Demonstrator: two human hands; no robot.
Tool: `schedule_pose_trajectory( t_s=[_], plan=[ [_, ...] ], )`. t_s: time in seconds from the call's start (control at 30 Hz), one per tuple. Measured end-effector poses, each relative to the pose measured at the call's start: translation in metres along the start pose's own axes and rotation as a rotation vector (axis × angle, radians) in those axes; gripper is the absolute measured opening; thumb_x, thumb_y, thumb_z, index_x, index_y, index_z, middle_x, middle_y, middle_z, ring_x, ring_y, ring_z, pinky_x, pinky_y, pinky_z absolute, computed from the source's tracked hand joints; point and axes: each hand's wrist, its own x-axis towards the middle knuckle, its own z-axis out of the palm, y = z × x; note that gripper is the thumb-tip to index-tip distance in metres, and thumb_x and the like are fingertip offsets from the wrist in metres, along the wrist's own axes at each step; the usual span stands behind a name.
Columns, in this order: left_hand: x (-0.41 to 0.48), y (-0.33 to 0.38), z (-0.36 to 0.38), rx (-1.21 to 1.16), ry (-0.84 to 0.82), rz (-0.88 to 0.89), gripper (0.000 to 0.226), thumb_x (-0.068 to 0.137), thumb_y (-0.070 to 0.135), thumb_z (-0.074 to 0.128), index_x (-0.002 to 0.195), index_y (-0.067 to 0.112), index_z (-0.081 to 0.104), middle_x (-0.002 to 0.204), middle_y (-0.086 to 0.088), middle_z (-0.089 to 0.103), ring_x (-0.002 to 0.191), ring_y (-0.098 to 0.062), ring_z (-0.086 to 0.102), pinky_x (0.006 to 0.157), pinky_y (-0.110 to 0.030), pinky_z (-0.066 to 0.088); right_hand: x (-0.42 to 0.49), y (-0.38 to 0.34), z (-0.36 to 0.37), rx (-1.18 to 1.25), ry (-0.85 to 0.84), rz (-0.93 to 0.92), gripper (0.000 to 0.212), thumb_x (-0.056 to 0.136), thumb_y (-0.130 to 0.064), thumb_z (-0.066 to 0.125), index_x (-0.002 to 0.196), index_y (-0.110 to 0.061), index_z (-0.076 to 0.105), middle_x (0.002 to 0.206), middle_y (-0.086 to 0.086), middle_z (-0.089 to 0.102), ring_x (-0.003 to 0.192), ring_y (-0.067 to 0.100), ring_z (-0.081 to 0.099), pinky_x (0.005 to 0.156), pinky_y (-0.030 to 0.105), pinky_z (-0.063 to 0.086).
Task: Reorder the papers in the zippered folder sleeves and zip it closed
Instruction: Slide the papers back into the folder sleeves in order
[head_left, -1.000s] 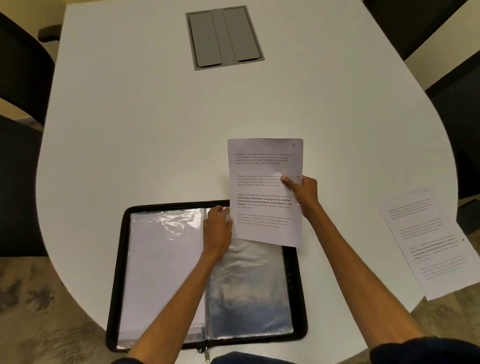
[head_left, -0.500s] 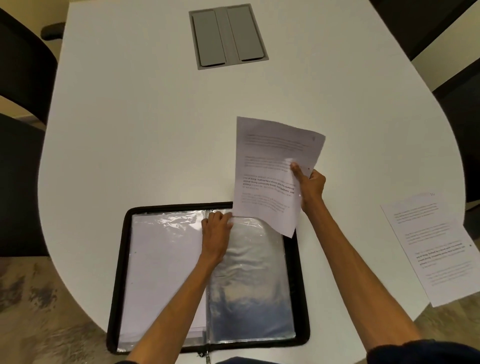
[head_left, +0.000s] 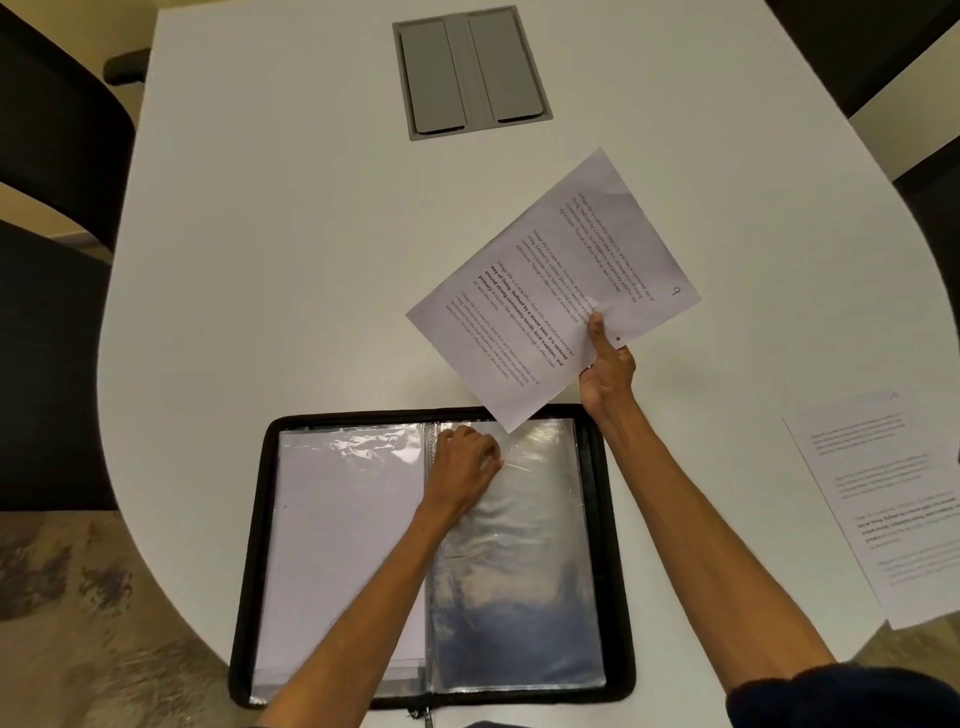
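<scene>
White paper (head_left: 550, 291), handwritten numeral, perhaps 9

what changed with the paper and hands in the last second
The right hand, gripping the printed sheet throughout, drew it up and right, away from the right sleeve, turning it clockwise. The left hand kept holding that sleeve's top; folder and loose sheet did not move.
</scene>
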Motion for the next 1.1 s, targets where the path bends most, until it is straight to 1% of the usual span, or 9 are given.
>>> schedule_pose_trajectory(
  t_s=[0.07,0.2,0.4,0.5,0.7,0.77,0.9,1.0,1.1],
  plan=[
    [-0.001,0.002,0.002,-0.002,0.007,0.013,0.014,0.084,0.03,0.069,0.095,0.023,0.068,0.092,0.004,0.066,0.098,-0.017,0.055,0.097,-0.034,0.03,0.001,0.005,0.002,0.008,0.003,0.01,0.046,0.078,-0.026,0.078,0.119,-0.009,0.066,0.115,0.002,0.071,0.105,0.015,0.068,0.097,0.043,0.053],
    [-0.002,0.004,0.005,-0.048,0.063,0.021,0.024,0.082,0.027,0.071,0.106,0.024,0.065,0.102,0.008,0.066,0.106,-0.014,0.051,0.098,-0.029,0.022,0.003,0.012,0.0,-0.003,0.004,0.043,0.04,0.087,-0.02,0.072,0.123,-0.005,0.063,0.117,0.007,0.07,0.102,0.017,0.069,0.09,0.041,0.056],
    [0.0,0.015,-0.005,-0.034,0.18,-0.021,0.012,0.078,0.028,0.076,0.081,0.028,0.064,0.087,0.013,0.06,0.093,-0.009,0.049,0.091,-0.028,0.021,0.007,0.013,-0.007,-0.04,-0.013,0.037,0.03,0.087,-0.021,0.073,0.114,-0.012,0.067,0.119,0.008,0.07,0.107,0.023,0.068,0.094,0.047,0.054],
    [0.004,0.019,-0.006,0.016,0.172,-0.057,0.006,0.08,0.033,0.076,0.078,0.029,0.071,0.092,0.011,0.061,0.095,-0.009,0.048,0.091,-0.031,0.022,0.01,0.011,-0.009,-0.025,-0.032,0.033,0.022,0.087,-0.021,0.073,0.108,-0.014,0.069,0.118,0.008,0.07,0.108,0.023,0.067,0.096,0.047,0.053],
    [0.007,0.02,-0.003,-0.007,0.096,-0.06,0.013,0.092,0.031,0.062,0.09,0.027,0.075,0.101,0.007,0.056,0.1,-0.013,0.046,0.091,-0.032,0.028,0.011,0.012,-0.014,-0.129,-0.051,0.009,0.048,0.079,-0.028,0.077,0.121,-0.008,0.065,0.118,0.008,0.07,0.107,0.023,0.068,0.089,0.041,0.056],
    [0.006,0.02,-0.004,-0.011,0.107,-0.046,0.014,0.093,0.03,0.061,0.091,0.024,0.074,0.103,0.004,0.056,0.102,-0.015,0.045,0.091,-0.032,0.029,0.011,0.015,-0.02,-0.214,-0.034,-0.004,0.044,0.078,-0.03,0.08,0.116,-0.01,0.067,0.112,0.007,0.072,0.102,0.024,0.069,0.085,0.04,0.058],
    [0.007,0.016,-0.006,-0.04,0.099,-0.046,0.015,0.092,0.03,0.062,0.094,0.021,0.074,0.107,0.001,0.055,0.104,-0.015,0.042,0.089,-0.032,0.033,0.012,0.011,-0.031,-0.309,-0.011,-0.03,0.028,0.083,-0.02,0.077,0.107,-0.01,0.068,0.097,0.002,0.073,0.083,0.015,0.072,0.066,0.028,0.058],
    [0.011,0.011,-0.004,-0.025,0.064,-0.009,0.017,0.093,0.035,0.061,0.095,0.021,0.072,0.11,0.002,0.054,0.106,-0.014,0.04,0.091,-0.033,0.037,0.017,0.004,-0.036,-0.4,-0.021,-0.064,0.033,0.084,-0.015,0.076,0.114,-0.002,0.066,0.095,0.0,0.072,0.074,0.005,0.071,0.063,0.019,0.056],
    [0.015,0.006,-0.004,0.018,-0.02,-0.001,0.021,0.089,0.041,0.062,0.099,0.023,0.069,0.111,0.003,0.048,0.107,-0.015,0.038,0.091,-0.031,0.033,0.022,-0.003,-0.034,-0.435,-0.026,-0.084,0.033,0.085,-0.013,0.075,0.114,-0.002,0.065,0.092,-0.001,0.07,0.069,0.002,0.07,0.061,0.016,0.054]
  ],
)
